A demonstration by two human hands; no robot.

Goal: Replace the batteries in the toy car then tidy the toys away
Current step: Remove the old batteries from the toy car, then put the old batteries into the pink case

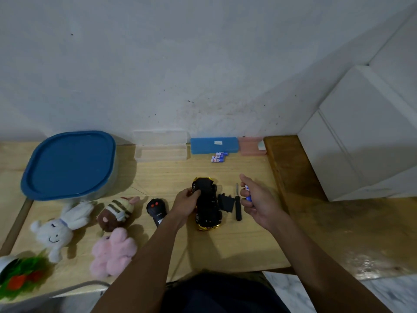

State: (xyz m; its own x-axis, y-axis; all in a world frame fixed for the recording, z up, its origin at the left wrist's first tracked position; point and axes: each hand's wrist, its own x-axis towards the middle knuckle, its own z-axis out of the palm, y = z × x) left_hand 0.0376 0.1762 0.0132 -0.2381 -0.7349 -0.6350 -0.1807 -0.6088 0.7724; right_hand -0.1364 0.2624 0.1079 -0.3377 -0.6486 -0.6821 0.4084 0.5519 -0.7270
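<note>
The gold toy car [208, 205] lies upside down on the wooden table, its black underside facing up. My left hand [184, 203] grips its left side near a wheel. To the right of the car, my right hand [256, 199] is raised and closed around a blue and white battery [248, 193]. The black battery cover [225, 202] and a black-handled screwdriver [238, 205] lie between the car and my right hand. Several more batteries [218, 157] rest near the back wall. A black remote control [156, 210] sits left of my left hand.
A blue-lidded storage box [70, 163] stands at the back left. In front of it lie a white plush [59, 229], a brown plush [116, 213] and a pink plush [112, 251]. Clear, blue [214, 144] and pink cases line the wall. A potted plant [18, 274] sits front left.
</note>
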